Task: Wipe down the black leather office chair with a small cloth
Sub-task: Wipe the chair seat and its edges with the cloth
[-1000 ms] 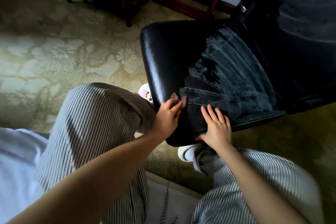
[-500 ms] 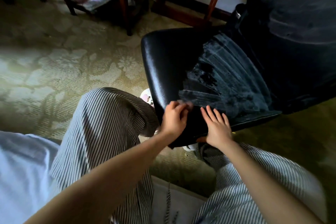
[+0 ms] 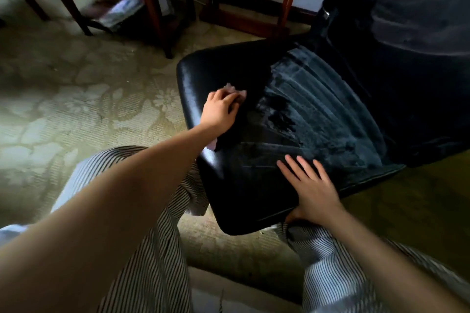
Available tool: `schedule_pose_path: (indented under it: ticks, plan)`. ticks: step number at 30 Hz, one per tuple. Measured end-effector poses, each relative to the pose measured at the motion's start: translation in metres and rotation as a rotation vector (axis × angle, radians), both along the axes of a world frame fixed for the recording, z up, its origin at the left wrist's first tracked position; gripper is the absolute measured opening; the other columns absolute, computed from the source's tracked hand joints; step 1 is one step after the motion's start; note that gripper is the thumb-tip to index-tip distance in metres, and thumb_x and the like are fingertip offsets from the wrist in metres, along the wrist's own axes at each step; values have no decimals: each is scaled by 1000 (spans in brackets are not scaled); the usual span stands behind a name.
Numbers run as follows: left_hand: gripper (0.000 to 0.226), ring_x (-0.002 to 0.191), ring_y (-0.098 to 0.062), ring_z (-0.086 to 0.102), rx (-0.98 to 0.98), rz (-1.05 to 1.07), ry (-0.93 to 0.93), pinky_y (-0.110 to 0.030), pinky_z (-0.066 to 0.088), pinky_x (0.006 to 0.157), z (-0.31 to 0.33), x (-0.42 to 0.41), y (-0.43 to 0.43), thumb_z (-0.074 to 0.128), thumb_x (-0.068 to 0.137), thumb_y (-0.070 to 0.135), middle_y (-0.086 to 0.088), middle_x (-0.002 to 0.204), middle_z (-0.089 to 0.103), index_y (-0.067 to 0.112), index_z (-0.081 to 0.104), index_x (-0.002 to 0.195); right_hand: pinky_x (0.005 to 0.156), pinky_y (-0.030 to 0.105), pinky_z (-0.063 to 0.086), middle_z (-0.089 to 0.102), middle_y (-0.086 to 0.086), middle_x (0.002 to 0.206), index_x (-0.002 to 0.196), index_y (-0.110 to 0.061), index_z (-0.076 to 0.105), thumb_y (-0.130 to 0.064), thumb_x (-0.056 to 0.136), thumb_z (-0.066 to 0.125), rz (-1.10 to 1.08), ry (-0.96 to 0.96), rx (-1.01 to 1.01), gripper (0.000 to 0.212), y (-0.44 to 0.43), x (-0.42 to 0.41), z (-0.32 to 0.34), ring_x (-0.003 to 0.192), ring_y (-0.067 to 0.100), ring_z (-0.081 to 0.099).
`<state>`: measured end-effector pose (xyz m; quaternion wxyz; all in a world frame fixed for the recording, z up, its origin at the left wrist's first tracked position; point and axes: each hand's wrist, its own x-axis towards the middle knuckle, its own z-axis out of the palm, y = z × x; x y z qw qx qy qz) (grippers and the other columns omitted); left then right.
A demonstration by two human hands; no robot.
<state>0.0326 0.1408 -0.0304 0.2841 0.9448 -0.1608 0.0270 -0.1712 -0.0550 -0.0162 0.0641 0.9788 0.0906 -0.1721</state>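
1. The black leather office chair [image 3: 254,185] stands on patterned carpet [image 3: 76,109] between the person's knees. Its backrest is cut off at the top right, and its base is hidden.
2. One small pinkish cloth [image 3: 236,90] lies on the seat's left part, mostly covered, with only a crumpled edge showing.
3. The left hand [image 3: 220,112], arm outstretched, curls its fingers over the cloth and grips it against the leather.
4. The right hand [image 3: 311,187] rests flat near the seat's front edge. Four fingers are spread straight, the thumb is out of sight below the rim, and it holds nothing.
5. Two striped trouser legs [image 3: 152,262] frame the chair.
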Motion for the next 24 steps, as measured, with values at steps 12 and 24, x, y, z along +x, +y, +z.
schedule_pose_path:
  ticks: [12,24]
  plan:
    - [35,136,-22,34,51,-80,17,-22,22,108,-15,6,-1,48,95,20,-3,142,45,15,54,130,102,49,36,47,6,141,137,-7,46,-75,25,77,-88,-133,84,134,14,-5,-18,127,31,47]
    - [36,132,-25,39,48,-217,50,-24,22,110,-19,-71,4,49,93,21,-8,138,49,11,56,127,114,46,10,20,-3,155,149,-16,21,-64,53,76,-155,-145,136,120,19,-3,-16,143,24,21]
